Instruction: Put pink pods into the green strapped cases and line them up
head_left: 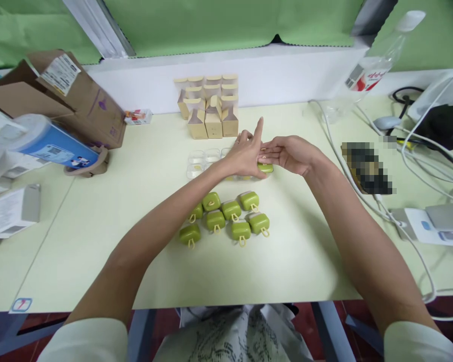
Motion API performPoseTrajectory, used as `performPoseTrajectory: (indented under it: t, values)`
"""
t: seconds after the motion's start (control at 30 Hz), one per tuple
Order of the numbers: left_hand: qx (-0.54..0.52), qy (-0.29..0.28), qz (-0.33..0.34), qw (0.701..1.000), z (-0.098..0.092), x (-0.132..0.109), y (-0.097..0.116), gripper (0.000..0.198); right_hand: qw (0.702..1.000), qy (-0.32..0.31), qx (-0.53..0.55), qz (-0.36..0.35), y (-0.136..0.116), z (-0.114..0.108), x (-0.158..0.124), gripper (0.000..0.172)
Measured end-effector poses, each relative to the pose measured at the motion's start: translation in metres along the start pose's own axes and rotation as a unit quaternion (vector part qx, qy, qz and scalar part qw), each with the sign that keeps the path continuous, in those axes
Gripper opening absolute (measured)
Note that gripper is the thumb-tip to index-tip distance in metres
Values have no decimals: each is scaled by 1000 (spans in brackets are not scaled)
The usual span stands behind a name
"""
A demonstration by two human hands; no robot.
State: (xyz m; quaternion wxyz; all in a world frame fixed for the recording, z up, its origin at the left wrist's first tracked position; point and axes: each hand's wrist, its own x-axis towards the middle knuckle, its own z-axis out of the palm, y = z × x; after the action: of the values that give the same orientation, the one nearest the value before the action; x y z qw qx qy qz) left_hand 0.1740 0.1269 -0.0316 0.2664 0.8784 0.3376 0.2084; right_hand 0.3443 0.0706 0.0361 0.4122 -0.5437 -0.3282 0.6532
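A clear plastic tray (196,157) with cup-like compartments lies on the table, its right part hidden under my hands. At its right end sits a small glossy green case (266,168), partly covered by fingers. My left hand (245,155) reaches over the tray with its index finger raised and its thumb at the case's lower edge. From the right, my right hand (291,153) has its fingers bent together against the case's top. Several more green cases (215,220) with pale yellow loops lie loose on the near side of the tray.
Small open cardboard boxes (213,124) stand in rows by the wall. On the left are a brown carton (94,103) and a blue-and-white canister (60,143). To the right are a clear bottle (370,75), white cables (337,151) and a blurred-out dark object (368,168).
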Motion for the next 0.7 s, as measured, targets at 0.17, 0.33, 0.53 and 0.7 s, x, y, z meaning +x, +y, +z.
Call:
performPoseTrajectory:
  t: [0.17, 0.33, 0.53, 0.7]
  values:
    - [-3, 3, -14, 1000, 3, 5, -6, 178, 998, 25, 4, -56, -4, 2, -1, 16]
    - [-38, 17, 13, 999, 5, 9, -11, 179, 986, 21, -15, -166, -15, -20, -52, 8]
    - [-63, 74, 80, 992, -46, -19, 2, 142, 990, 46, -24, -128, 36, -29, -101, 15]
    - [-27, 195, 3, 980, -104, -113, -6, 91, 997, -55, -12, -52, 71, -24, -117, 19]
